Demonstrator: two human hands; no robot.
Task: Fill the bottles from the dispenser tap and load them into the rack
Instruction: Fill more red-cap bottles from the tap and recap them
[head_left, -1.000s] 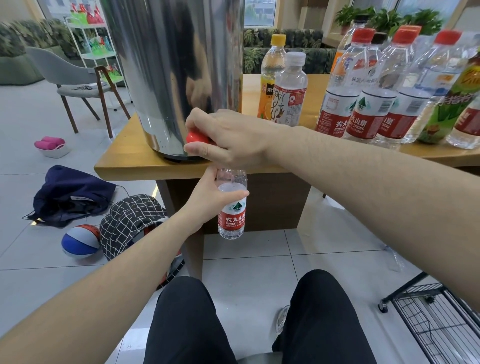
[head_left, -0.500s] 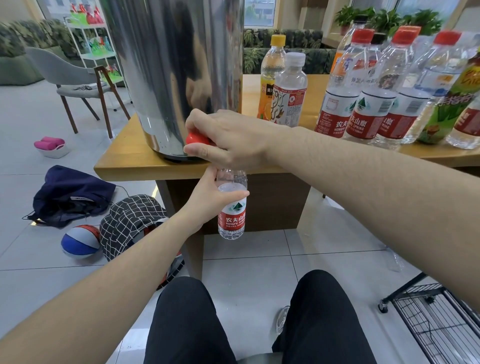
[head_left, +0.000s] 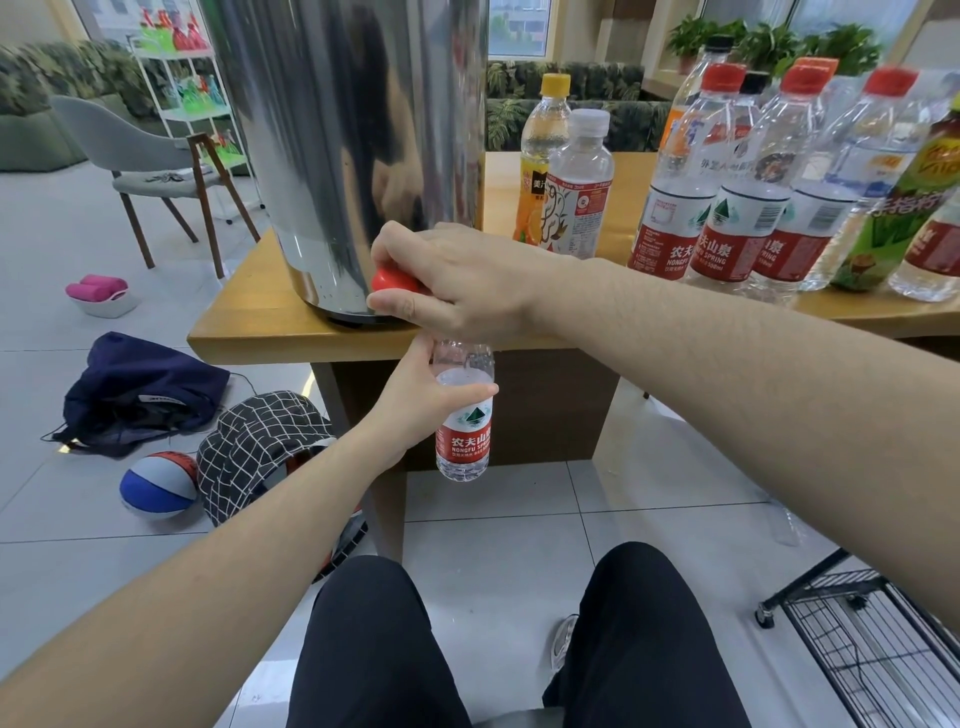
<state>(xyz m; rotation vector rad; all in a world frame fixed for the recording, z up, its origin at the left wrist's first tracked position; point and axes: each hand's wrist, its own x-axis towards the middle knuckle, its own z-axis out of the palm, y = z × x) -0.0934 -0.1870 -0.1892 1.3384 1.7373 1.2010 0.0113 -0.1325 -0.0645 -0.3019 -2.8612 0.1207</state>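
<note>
A tall steel dispenser (head_left: 358, 145) stands at the near left corner of the wooden table (head_left: 249, 332). My right hand (head_left: 457, 280) grips its red tap handle (head_left: 392, 278) at the base. Just below the table edge, my left hand (head_left: 431, 400) holds a clear bottle with a red label (head_left: 464, 441) upright under the tap; its neck is hidden behind my right hand. Water fills most of the bottle. A black wire rack (head_left: 878, 649) on castors sits on the floor at the lower right.
Several capped bottles (head_left: 737, 208) crowd the table's right side, with a yellow-capped juice bottle (head_left: 540, 161) and a white-capped one (head_left: 579, 187) behind my right hand. On the floor at left lie a dark bag (head_left: 140, 389), a checked bag (head_left: 254, 447) and a ball (head_left: 156, 486). My knees (head_left: 467, 623) are below.
</note>
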